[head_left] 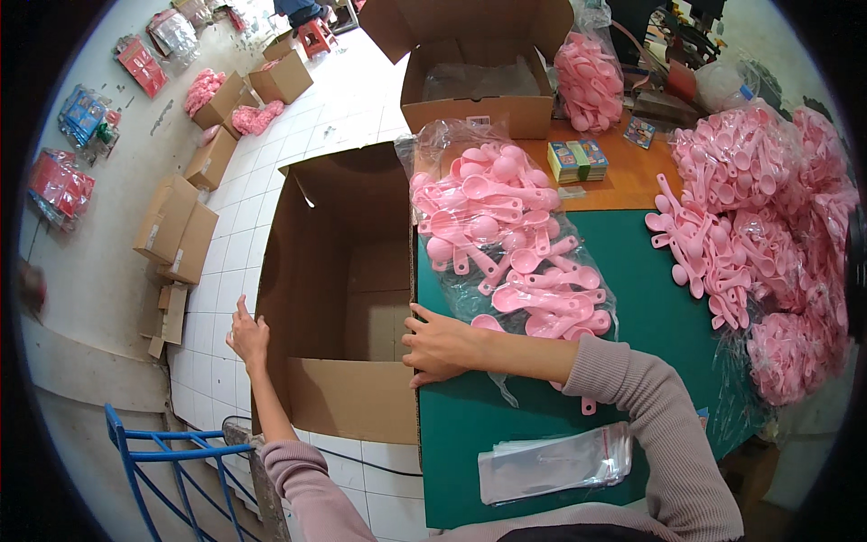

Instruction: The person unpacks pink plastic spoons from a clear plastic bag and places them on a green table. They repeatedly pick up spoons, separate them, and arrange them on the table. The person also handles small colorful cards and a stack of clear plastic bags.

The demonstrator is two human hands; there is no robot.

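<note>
A tall open cardboard box (352, 397) stands on the floor against the left side of the green-topped table. My left hand (248, 336) is just outside the box's left side, fingers apart and slightly bent, with nothing visible in them. Over the box's right rim, beside the table edge, my right hand (438, 346) hooks its bent fingers. Just beyond my right forearm lies a clear plastic bag of pink measuring spoons (506, 208), some spilling from its near end. A stack of clear plastic sleeves (555, 462) lies near my right elbow.
More pink spoons (759, 217), partly bagged, are heaped at the table's right. Behind stand another open carton (479, 113) and a banded stack of cards (578, 161). A blue metal frame (172, 452) is at lower left; cartons (185, 230) line the wall.
</note>
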